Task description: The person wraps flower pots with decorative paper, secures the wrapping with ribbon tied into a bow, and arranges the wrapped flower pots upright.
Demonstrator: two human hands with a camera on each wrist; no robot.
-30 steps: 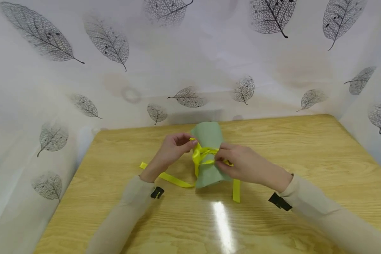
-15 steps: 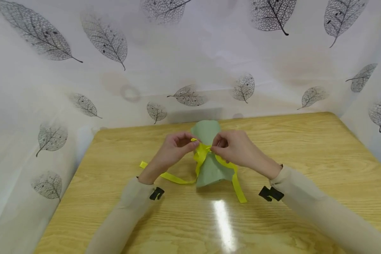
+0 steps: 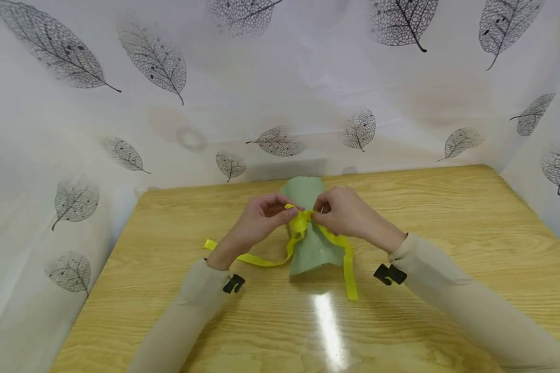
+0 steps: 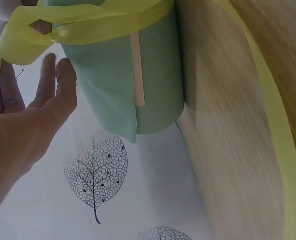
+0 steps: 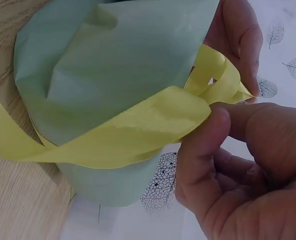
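A pale green paper-wrapped bundle (image 3: 315, 251) lies on the table, its far end toward the back edge. Round its middle runs a yellow ribbon (image 5: 138, 130), gathered in a loop on top. On the left, my left hand (image 3: 264, 220) pinches that loop between thumb and fingertips. My right hand (image 5: 257, 165) pinches the ribbon between thumb and index finger, just right of the gathered part. One ribbon tail (image 3: 261, 261) trails left under the left wrist. The other tail (image 3: 350, 274) hangs over the bundle's right side onto the table. In the left wrist view, a pinkish strip (image 4: 138, 70) shows on the wrapping.
A wood-grain table (image 3: 424, 217) bears the bundle. White cloth with a leaf print (image 3: 280, 93) rises behind it and at both sides. Each sleeve has a black clip (image 3: 390, 274) near the wrist. A bright light reflection lies on the table's front part.
My right hand has moved up and left to the gathered ribbon and taken a new pinch there. The left hand keeps its loop, shifting slightly right. The right tail lies lower along the bundle.
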